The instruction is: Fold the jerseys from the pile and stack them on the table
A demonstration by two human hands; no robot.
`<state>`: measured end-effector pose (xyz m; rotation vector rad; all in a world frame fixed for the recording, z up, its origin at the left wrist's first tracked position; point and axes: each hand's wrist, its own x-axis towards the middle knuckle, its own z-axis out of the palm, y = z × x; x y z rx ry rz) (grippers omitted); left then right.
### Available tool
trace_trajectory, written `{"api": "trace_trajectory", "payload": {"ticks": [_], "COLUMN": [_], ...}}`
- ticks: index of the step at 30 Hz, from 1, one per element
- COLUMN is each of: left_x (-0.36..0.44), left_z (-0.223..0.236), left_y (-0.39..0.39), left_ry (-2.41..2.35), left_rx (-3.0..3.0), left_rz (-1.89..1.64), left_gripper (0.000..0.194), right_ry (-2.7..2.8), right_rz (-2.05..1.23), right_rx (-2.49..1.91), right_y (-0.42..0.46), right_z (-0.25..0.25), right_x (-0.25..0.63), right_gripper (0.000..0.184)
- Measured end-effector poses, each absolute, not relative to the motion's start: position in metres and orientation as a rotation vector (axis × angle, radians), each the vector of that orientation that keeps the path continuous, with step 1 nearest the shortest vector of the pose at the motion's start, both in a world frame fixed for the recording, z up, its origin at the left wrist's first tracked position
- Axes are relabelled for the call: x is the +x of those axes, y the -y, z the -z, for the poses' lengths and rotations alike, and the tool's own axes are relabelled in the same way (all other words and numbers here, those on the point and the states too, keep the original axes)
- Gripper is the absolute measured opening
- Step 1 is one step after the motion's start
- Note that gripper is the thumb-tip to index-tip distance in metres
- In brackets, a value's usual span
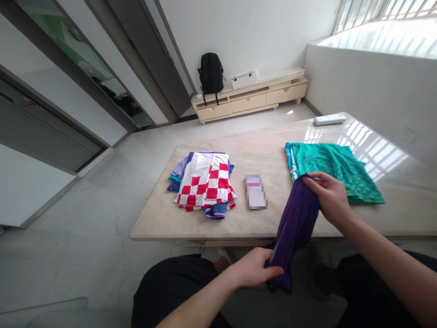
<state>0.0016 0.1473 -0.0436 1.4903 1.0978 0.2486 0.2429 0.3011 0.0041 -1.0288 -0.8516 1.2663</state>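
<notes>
A dark purple garment point(295, 225) hangs bunched between my two hands in front of the table's near edge. My right hand point(329, 193) pinches its upper end just above the tabletop. My left hand point(254, 269) grips its lower end below the table's edge, over my lap. Just beyond my right hand, a teal patterned shirt point(332, 168) lies flat on the beige marble table point(211, 228). A pile of clothes topped by a red-and-white checked shirt point(206, 182) sits on the table's left part.
A small blurred card-like item point(256, 192) lies between the pile and the teal shirt. A white remote-like object point(329, 120) rests at the table's far edge. A low cabinet point(251, 98) with a black backpack point(210, 73) stands by the far wall.
</notes>
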Motion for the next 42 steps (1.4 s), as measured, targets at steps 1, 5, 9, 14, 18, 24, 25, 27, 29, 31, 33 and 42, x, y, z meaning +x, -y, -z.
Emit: {"api": "trace_trajectory", "payload": {"ticks": [1, 5, 9, 14, 18, 24, 25, 27, 29, 31, 33, 42], "left_x": [0.002, 0.001, -0.005, -0.021, -0.032, -0.063, -0.07, -0.086, -0.098, -0.107, -0.111, -0.115], "left_z": [0.045, 0.048, 0.042, 0.026, 0.015, 0.0, -0.002, -0.006, -0.007, -0.007, -0.008, -0.019], "left_y": [-0.146, -0.146, -0.151, -0.159, -0.163, -0.173, -0.175, -0.179, -0.18, -0.179, -0.177, -0.174], "left_ry": [-1.094, -1.156, -1.264, -1.339, -1.488, -1.727, -1.741, -1.749, -1.735, -1.707, -1.67, -1.494], "left_rx": [1.52, 1.684, 1.817, 1.876, 1.89, 1.791, 1.763, 1.703, 1.646, 1.597, 1.56, 1.324], "left_rz": [-0.21, 0.015, 0.168, 0.124, 0.041, -0.165, -0.205, -0.281, -0.337, -0.372, -0.386, -0.438], "left_gripper": [0.028, 0.022, 0.019, 0.015, 0.018, 0.013, 0.012, 0.014, 0.019, 0.022, 0.023, 0.017], "right_ry": [0.816, 0.694, 0.622, 0.553, 0.493, 0.478, 0.479, 0.478, 0.476, 0.471, 0.464, 0.511], "right_rz": [-1.2, -0.982, -0.814, -0.643, -0.554, -0.507, -0.504, -0.494, -0.482, -0.462, -0.439, -0.424], "right_rx": [-1.017, -0.966, -0.94, -0.918, -0.922, -0.966, -0.974, -0.989, -0.998, -1.003, -1.008, -1.044], "right_y": [-0.307, -0.329, -0.346, -0.364, -0.374, -0.381, -0.382, -0.383, -0.386, -0.388, -0.389, -0.372], "right_z": [-0.006, -0.01, -0.01, -0.007, -0.002, 0.01, 0.011, 0.012, 0.011, 0.01, 0.008, -0.016], "right_x": [0.25, 0.276, 0.301, 0.323, 0.335, 0.348, 0.349, 0.351, 0.351, 0.352, 0.352, 0.372], "right_gripper": [0.041, 0.037, 0.022, 0.014, 0.014, 0.011, 0.011, 0.012, 0.015, 0.017, 0.019, 0.026]}}
